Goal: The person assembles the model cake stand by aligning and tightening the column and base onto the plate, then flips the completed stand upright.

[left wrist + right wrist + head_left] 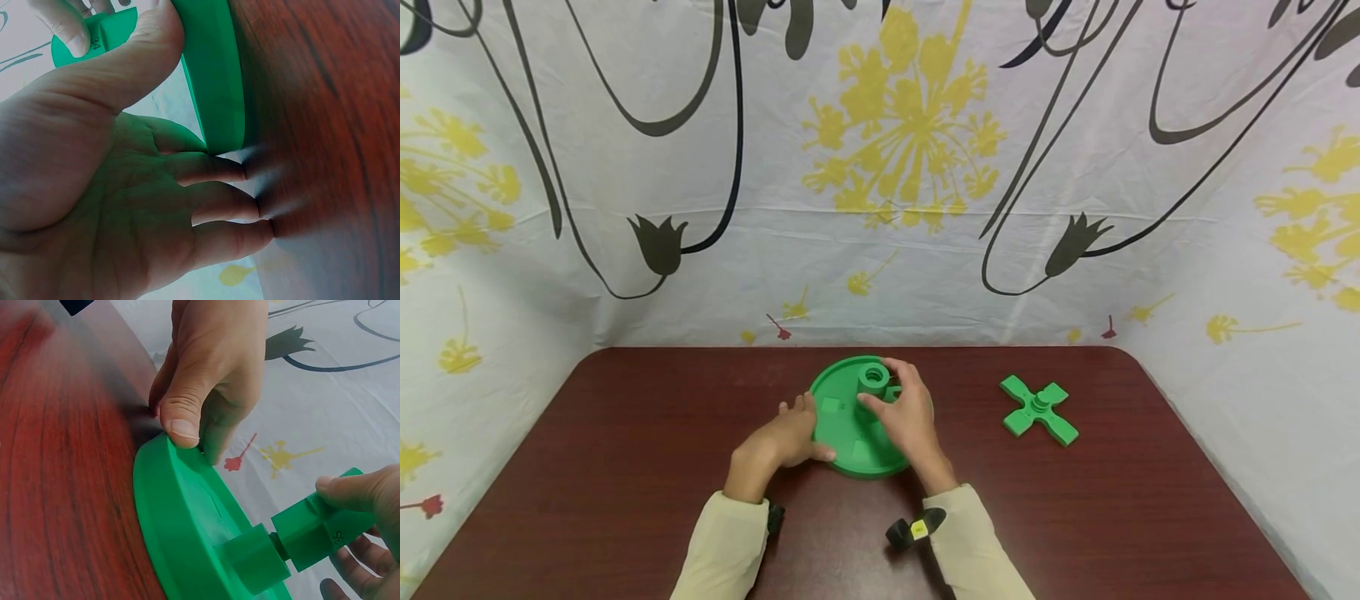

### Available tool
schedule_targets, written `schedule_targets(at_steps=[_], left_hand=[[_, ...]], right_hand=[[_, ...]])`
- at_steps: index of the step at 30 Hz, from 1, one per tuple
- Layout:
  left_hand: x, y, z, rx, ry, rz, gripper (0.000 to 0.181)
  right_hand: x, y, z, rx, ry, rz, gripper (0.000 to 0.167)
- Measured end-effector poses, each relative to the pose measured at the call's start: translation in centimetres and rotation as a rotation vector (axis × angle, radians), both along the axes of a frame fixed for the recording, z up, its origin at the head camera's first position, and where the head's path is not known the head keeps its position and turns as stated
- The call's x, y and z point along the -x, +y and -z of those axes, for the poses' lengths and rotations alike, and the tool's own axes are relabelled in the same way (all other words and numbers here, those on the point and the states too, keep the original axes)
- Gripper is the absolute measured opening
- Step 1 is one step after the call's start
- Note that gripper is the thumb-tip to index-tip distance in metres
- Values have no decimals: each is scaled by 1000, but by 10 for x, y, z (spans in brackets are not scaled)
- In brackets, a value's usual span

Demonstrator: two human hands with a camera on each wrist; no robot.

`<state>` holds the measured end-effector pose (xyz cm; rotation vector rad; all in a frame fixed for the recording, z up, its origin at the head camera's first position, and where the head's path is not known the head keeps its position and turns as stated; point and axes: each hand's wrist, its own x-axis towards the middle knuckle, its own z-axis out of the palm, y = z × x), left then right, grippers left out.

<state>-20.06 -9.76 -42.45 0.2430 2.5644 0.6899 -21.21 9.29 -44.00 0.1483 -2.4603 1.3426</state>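
Observation:
A round green base (872,458) with a raised rim lies on the table. On its left edge my left hand (786,437) holds the rim, thumb at the near side and fingers farther along. A short green post (257,559) rises from the base. Above it my right hand (912,417) grips a green cylindrical piece (873,377) with a round hole on top and a side projection, between thumb and fingers. A narrow stem shows between post and piece in the right wrist view. How the two engage is hidden.
A green cross-shaped piece (1040,403) with a round hub lies to the right on the dark red wooden table (647,467). Patterned white cloth (880,275) hangs behind the table and along both sides.

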Motion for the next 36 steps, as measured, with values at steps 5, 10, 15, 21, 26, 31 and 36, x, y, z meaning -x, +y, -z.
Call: schedule_targets(at_steps=[5, 10, 15, 21, 26, 31, 36], left_hand=[[-1, 0, 0, -8, 1, 0, 101], [-1, 1, 0, -7, -3, 0, 101], [-1, 1, -1, -2, -2, 2, 101], [0, 0, 0, -1, -2, 4, 101], [2, 0, 1, 1, -5, 2, 100], [2, 0, 1, 0, -5, 3, 100], [1, 0, 0, 2, -2, 8, 100]], right_hand=[[-1, -2, 3, -29, 14, 24, 55], [-2, -5, 5, -10, -8, 32, 51], [-3, -6, 6, 37, -53, 11, 51], [-3, -4, 5, 25, -54, -37, 53], [-2, 0, 2, 49, -61, -121, 59], [2, 7, 0, 114, -39, -229, 58], [3, 10, -2, 118, -18, -249, 56]])
